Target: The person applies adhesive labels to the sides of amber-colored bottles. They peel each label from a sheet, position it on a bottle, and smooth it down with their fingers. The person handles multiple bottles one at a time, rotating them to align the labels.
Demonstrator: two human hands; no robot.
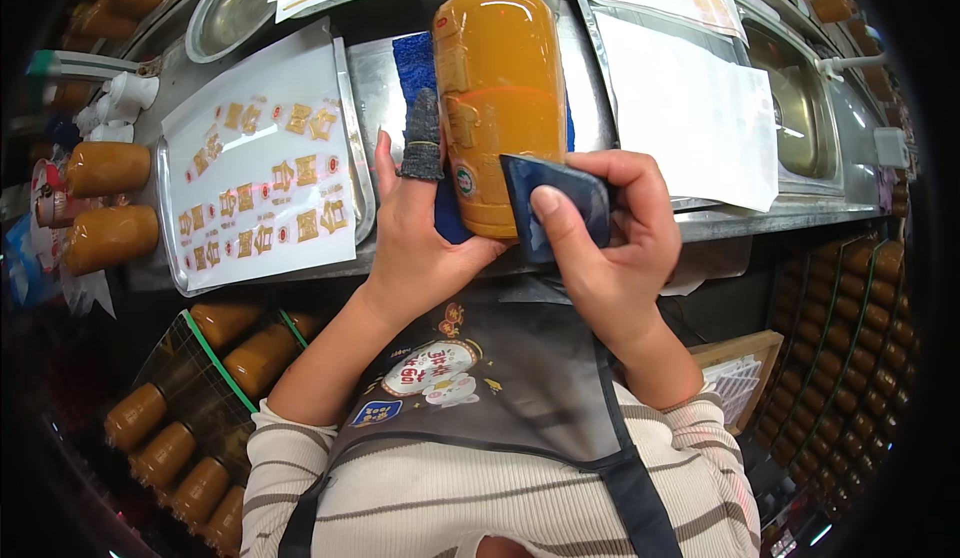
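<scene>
An amber-orange bottle (500, 68) with a threaded neck lies on its side on a blue cloth (412, 58), its base toward me. Small raised emblems and a round label mark its left part. My left hand (412, 223) is spread along the bottle's left side, the thumb at its base. A dark knitted finger cover sits on one of its outstretched fingers. Between the thumb and fingers of my right hand (620, 238) is a dark blue flat scraper (560, 203), its edge against the bottle's lower right side.
Left of the bottle, a metal tray (360, 158) carries a white sheet (265, 78) of gold and red decals. White paper (680, 108) covers the right side, beside a metal sink (835, 148). Orange bottles (112, 238) stand at left; others fill racks below. A metal bowl (200, 18) sits behind.
</scene>
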